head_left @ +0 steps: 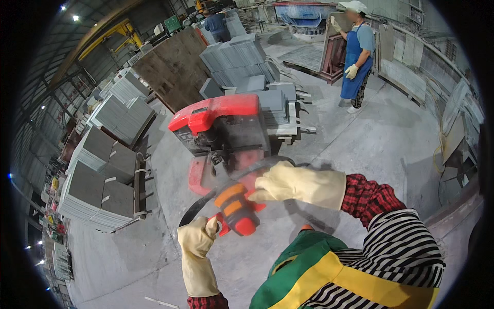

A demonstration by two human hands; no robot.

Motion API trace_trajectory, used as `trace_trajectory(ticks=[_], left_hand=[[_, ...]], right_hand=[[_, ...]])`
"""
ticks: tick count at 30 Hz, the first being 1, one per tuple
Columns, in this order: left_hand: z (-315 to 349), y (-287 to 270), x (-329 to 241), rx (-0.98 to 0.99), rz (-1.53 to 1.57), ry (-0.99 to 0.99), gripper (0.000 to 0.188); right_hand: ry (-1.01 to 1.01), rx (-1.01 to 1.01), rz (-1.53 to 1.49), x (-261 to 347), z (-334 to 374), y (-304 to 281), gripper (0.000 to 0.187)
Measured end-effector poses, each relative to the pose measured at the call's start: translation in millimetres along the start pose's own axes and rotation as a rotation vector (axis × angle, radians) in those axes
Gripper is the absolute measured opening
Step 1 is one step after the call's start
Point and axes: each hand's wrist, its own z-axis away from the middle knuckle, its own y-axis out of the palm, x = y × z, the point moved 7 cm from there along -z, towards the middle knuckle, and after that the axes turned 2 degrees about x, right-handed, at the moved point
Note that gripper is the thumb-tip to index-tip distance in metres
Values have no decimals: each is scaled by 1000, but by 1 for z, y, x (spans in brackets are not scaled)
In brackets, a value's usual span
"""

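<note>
A red electric pallet truck [218,110] stands in front of me, its tiller tilted toward my body. The tiller's head [236,206] is orange and dark grey with red thumb switches and a red end button. Around it bends a black loop-shaped handle [193,210]. My left hand [198,255], in a cream rubber glove, is closed at the handle's left end beside the red switch. In a matching glove, my right hand [301,185] is closed over the right side, thumb side toward the switch. Both palms are hidden. Grey stone slabs [272,105] lie on a pallet beyond the truck.
Stacked stone slabs [98,190] on racks line the left. A brown board [172,64] stands behind the truck. At the far right, a person in a blue apron [357,56] stands by a red frame [333,56]; another person [216,27] works farther back. Panels [406,77] lean along the right.
</note>
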Motion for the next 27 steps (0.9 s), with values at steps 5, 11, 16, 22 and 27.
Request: trace_trajectory(ticks=[5, 11, 16, 22, 27], left_hand=[[-20, -25, 69, -10, 5, 133, 68], [-37, -36, 135, -89, -9, 246, 63], [-38, -44, 178, -106, -140, 273, 60], [-50, -48, 244, 98, -162, 211, 69], [-82, -39, 284, 421, -244, 179, 71]], right_hand=[[-35, -31, 64, 41, -61, 16, 72], [-124, -61, 287, 74, -116, 39, 50], [-116, -146, -29, 102, -141, 31, 50], [18, -198, -82, 132, -195, 51, 35], [-81, -279, 188, 149, -228, 63, 24]])
